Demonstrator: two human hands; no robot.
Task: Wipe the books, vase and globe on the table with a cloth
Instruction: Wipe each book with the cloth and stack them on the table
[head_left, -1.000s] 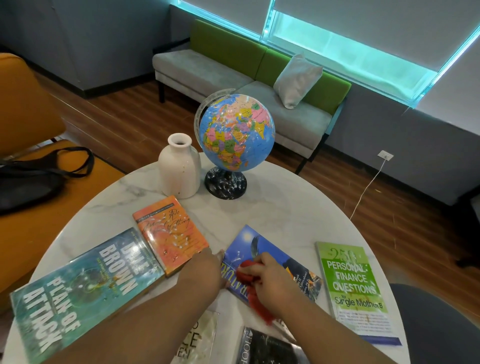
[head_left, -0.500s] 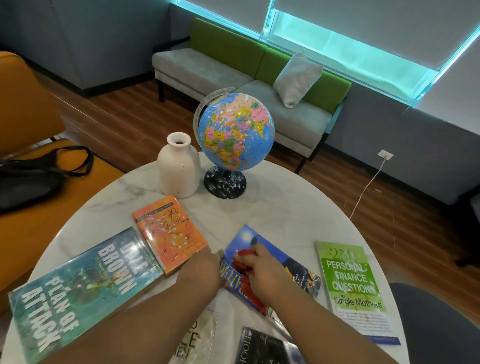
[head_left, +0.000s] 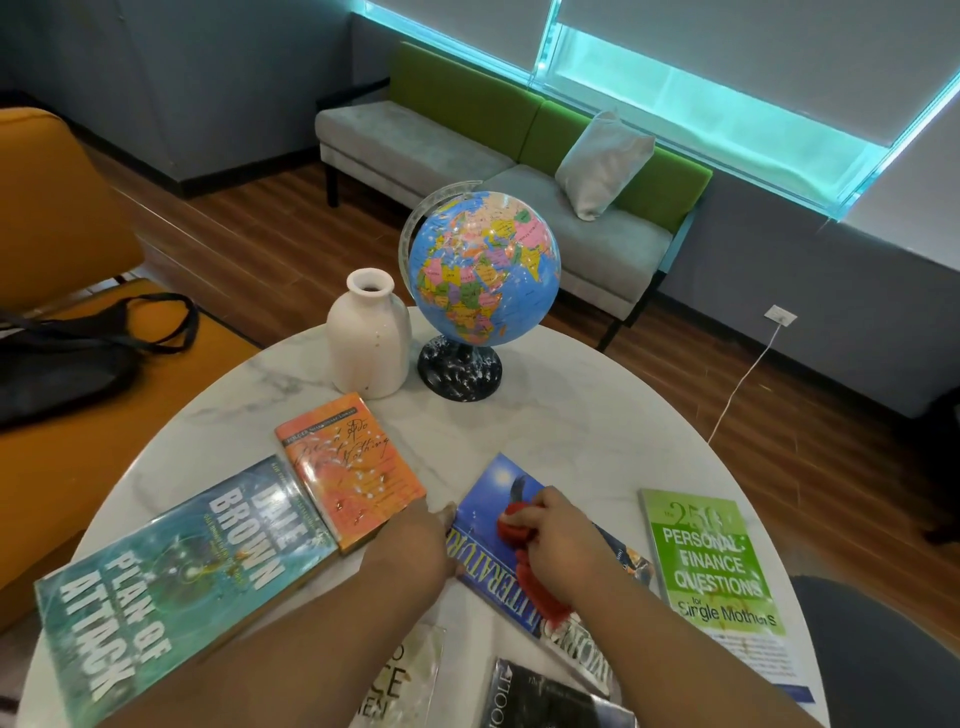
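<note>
Beyond both hands a bare stretch of the marble table runs up to the white vase and the globe, which stand close together well ahead near the far rim. The orange book lies just ahead and left of the left hand, the teal book further left. The green book lies right of the right hand, reaching the table's right edge. Two more books sit between the forearms at the near rim. The right hand's fingers are curled round a red cloth, pressed on the blue book. The left hand rests on that book's left edge; its fingers' curl cannot be told.
</note>
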